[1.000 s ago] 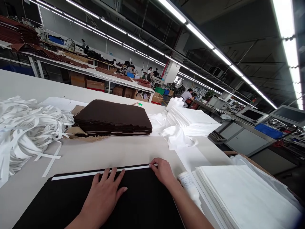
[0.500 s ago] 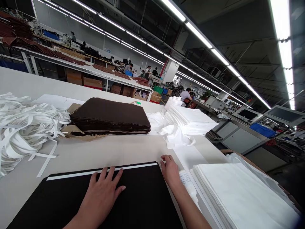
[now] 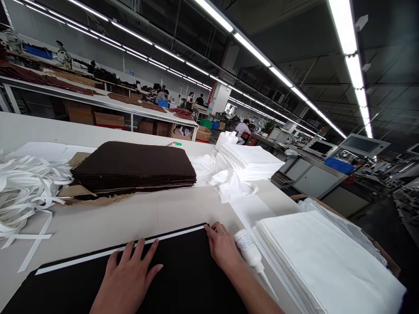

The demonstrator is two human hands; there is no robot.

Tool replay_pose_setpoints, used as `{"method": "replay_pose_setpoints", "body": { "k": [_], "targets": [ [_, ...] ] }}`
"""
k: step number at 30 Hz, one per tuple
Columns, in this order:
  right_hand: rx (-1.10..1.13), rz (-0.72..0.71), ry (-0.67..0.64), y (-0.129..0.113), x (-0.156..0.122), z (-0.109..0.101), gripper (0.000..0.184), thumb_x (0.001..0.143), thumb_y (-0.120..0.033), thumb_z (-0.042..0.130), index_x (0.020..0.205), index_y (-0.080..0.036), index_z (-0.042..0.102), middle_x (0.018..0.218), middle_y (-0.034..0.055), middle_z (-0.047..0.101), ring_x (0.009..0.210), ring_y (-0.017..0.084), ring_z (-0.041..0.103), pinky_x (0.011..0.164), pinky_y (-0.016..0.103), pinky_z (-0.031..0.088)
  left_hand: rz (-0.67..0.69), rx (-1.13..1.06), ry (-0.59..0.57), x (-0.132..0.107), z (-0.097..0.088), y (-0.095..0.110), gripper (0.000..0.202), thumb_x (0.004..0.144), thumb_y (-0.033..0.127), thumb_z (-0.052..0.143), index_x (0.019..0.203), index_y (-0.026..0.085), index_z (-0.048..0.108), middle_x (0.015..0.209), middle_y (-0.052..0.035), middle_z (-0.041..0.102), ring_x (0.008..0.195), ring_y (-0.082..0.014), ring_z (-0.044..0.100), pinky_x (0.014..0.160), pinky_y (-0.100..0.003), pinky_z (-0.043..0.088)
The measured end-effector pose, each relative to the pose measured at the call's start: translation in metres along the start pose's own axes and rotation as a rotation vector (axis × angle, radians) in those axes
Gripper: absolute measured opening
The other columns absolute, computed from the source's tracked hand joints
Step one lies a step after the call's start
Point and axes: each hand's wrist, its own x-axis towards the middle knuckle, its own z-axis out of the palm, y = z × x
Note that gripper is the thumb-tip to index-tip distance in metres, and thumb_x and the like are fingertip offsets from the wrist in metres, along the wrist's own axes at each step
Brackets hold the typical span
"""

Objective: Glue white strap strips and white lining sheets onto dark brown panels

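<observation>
A black fabric panel [image 3: 183, 266] lies flat before me, with a narrow white strip [image 3: 81, 260] running along its far edge. My left hand [image 3: 126, 272] rests on the panel with fingers spread, their tips at the strip. At the far right corner, my right hand [image 3: 222, 246] has its thumb on the strip's end and its other fingers bent together at the panel's edge; their undersides are hidden. Just right of that hand lies a white squeeze bottle [image 3: 248, 248] with a long nozzle and handwriting on its side.
Beyond the panel sits a stack of dark brown sheets [image 3: 137, 161] on cardboard. Tangled white strips [image 3: 29, 187] lie at left. White cloth stacks stand at back right [image 3: 252, 157] and near right [image 3: 324, 257]. Several people work in the background, one [image 3: 242, 130] seated.
My right hand has come down onto the panel's corner, its thumb now at the strip's end. My left hand stays spread on the panel. The view has turned slightly right, showing more of the bottle.
</observation>
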Motion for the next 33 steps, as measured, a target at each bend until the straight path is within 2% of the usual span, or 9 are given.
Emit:
{"method": "replay_pose_setpoints", "body": {
  "k": [14, 19, 23, 29, 33],
  "targets": [
    [0.145, 0.123, 0.010, -0.008, 0.000, -0.008, 0.037, 0.102, -0.024, 0.042, 0.128, -0.027, 0.069, 0.109, 0.0090, 0.064, 0.100, 0.023, 0.064, 0.079, 0.032, 0.053, 0.015, 0.042, 0.048, -0.002, 0.005, -0.002, 0.054, 0.102, 0.042, 0.040, 0.154, 0.028, 0.039, 0.146, -0.0198, 0.051, 0.136, -0.0440, 0.040, 0.102, -0.062, 0.038],
    [0.294, 0.213, -0.010, -0.004, 0.003, -0.012, 0.034, 0.100, -0.028, 0.049, 0.125, -0.031, 0.071, 0.107, 0.0051, 0.065, 0.092, 0.020, 0.068, 0.081, 0.031, 0.053, 0.011, 0.041, 0.034, 0.000, 0.003, -0.001, 0.056, 0.101, 0.045, 0.042, 0.154, 0.027, 0.040, 0.145, -0.0191, 0.051, 0.136, -0.0433, 0.040, 0.103, -0.061, 0.037],
    [0.354, 0.233, 0.001, 0.002, 0.003, -0.011, 0.031, 0.098, -0.030, 0.052, 0.123, -0.029, 0.071, 0.108, 0.0038, 0.067, 0.088, 0.018, 0.069, 0.081, 0.030, 0.054, 0.014, 0.038, 0.018, -0.001, 0.004, -0.001, 0.055, 0.101, 0.046, 0.042, 0.153, 0.029, 0.040, 0.145, -0.0185, 0.053, 0.134, -0.0426, 0.043, 0.103, -0.061, 0.038],
    [0.255, 0.178, 0.018, -0.003, 0.000, -0.012, 0.039, 0.100, -0.030, 0.048, 0.136, -0.027, 0.061, 0.113, 0.0081, 0.065, 0.095, 0.023, 0.068, 0.083, 0.034, 0.055, 0.013, 0.027, 0.046, -0.002, 0.004, -0.002, 0.054, 0.101, 0.046, 0.040, 0.153, 0.029, 0.042, 0.144, -0.0192, 0.053, 0.134, -0.0431, 0.043, 0.102, -0.062, 0.038],
    [0.096, 0.099, 0.004, -0.011, -0.002, -0.012, 0.038, 0.103, -0.030, 0.042, 0.133, -0.026, 0.065, 0.114, 0.0107, 0.064, 0.102, 0.024, 0.065, 0.080, 0.034, 0.056, 0.023, 0.021, 0.076, -0.001, 0.007, -0.003, 0.055, 0.101, 0.048, 0.038, 0.152, 0.028, 0.043, 0.145, -0.0198, 0.052, 0.135, -0.0440, 0.041, 0.103, -0.063, 0.037]
  ]
}}
